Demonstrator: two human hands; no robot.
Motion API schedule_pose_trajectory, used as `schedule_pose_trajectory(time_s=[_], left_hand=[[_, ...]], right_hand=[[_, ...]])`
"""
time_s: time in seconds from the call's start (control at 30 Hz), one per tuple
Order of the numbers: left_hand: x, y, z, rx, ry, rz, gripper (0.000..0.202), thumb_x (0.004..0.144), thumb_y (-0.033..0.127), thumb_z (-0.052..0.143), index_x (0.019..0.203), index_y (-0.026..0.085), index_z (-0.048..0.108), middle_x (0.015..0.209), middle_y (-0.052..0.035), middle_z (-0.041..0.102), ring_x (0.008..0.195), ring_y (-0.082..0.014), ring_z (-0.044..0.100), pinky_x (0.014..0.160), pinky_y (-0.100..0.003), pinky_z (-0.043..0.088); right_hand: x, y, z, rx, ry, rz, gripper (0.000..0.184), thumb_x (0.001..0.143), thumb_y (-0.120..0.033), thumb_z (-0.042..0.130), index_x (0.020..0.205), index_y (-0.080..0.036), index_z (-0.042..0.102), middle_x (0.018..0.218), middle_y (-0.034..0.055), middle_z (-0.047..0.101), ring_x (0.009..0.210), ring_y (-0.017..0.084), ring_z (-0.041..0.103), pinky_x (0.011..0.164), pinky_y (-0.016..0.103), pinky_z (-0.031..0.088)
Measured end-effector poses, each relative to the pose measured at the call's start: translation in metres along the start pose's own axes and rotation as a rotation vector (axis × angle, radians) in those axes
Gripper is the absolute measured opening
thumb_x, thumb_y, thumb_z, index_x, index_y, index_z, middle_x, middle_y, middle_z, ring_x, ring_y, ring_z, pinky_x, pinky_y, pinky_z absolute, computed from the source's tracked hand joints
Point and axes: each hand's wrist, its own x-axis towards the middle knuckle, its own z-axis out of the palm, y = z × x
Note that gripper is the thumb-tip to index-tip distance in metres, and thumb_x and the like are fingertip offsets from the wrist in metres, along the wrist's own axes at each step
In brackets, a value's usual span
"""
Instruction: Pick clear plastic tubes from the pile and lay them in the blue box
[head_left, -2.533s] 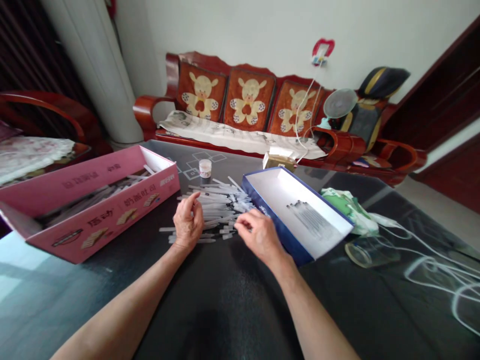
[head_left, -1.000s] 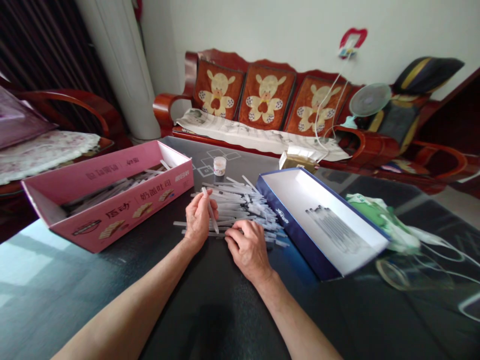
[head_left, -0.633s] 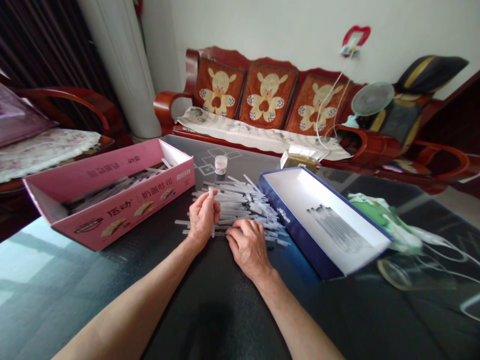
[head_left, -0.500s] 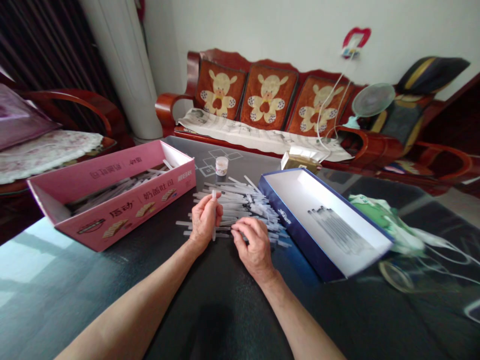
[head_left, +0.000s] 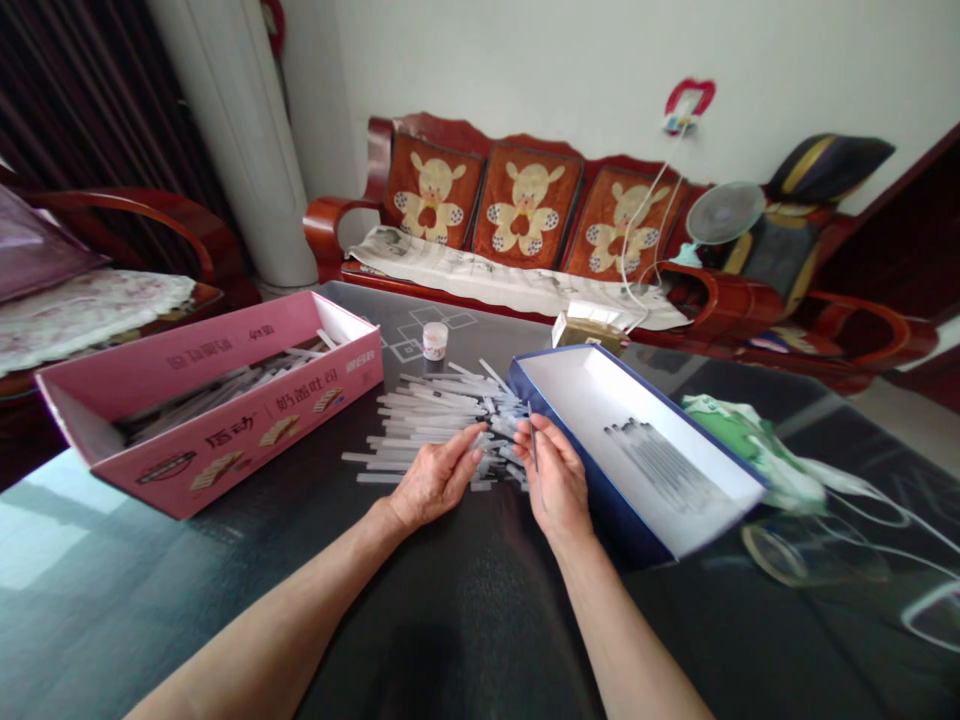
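Observation:
A heap of thin clear plastic tubes lies on the dark glass table between a pink carton and a blue-rimmed white box. My left hand rests palm down at the near edge of the heap, its fingers stretched out over loose tubes. My right hand is beside the blue box's near-left corner, fingers pinched on one thin tube held upright. A row of tubes lies inside the white box.
The pink carton holds several more tubes. A small white jar stands behind the heap, a tan packet behind the blue box. Green cloth and white cables lie at the right. A red wooden sofa stands beyond the table.
The tube that my left hand held upright is gone from it; that hand now lies flat on the heap. My right hand moved right toward the blue box, now pinching a tube.

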Motion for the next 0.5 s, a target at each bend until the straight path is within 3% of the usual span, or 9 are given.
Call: schedule_pose_trajectory(time_s=[0.1, 0.23, 0.37, 0.5], left_hand=[[0.0, 0.001, 0.0, 0.03, -0.041, 0.001, 0.042, 0.094, 0.03, 0.041, 0.131, 0.012, 0.049, 0.058, 0.0004, 0.057, 0.05, -0.0113, 0.055, 0.055, -0.021, 0.043], [0.001, 0.002, 0.0, 0.044, -0.067, 0.005, 0.039, 0.095, 0.029, 0.039, 0.131, 0.016, 0.048, 0.069, -0.0024, 0.064, 0.058, -0.0129, 0.06, 0.06, -0.023, 0.046], [0.002, 0.003, 0.001, 0.039, -0.052, 0.08, 0.034, 0.095, 0.025, 0.038, 0.125, 0.018, 0.05, 0.094, -0.0079, 0.067, 0.08, -0.0153, 0.065, 0.074, -0.025, 0.05], [0.002, 0.003, 0.002, 0.087, -0.055, 0.114, 0.028, 0.095, 0.026, 0.04, 0.118, 0.019, 0.054, 0.093, -0.0068, 0.066, 0.082, -0.0157, 0.064, 0.075, -0.026, 0.05]], right_hand=[[-0.003, -0.004, 0.005, 0.081, -0.084, 0.074, 0.034, 0.068, -0.029, 0.076, 0.1, -0.023, 0.066, 0.098, 0.0024, 0.071, 0.083, 0.014, 0.067, 0.073, 0.029, 0.055], [-0.007, -0.006, 0.009, 0.126, -0.035, 0.098, 0.025, 0.072, -0.035, 0.073, 0.093, -0.022, 0.068, 0.082, -0.0013, 0.069, 0.071, 0.01, 0.064, 0.064, 0.023, 0.054], [-0.009, -0.005, 0.013, 0.104, -0.037, 0.059, 0.023, 0.072, -0.036, 0.073, 0.087, -0.02, 0.067, 0.08, -0.0017, 0.067, 0.071, 0.01, 0.064, 0.06, 0.021, 0.052], [-0.013, -0.003, 0.015, 0.039, -0.08, 0.016, 0.023, 0.073, -0.034, 0.073, 0.091, -0.021, 0.065, 0.083, -0.001, 0.069, 0.071, 0.011, 0.065, 0.062, 0.022, 0.053]])
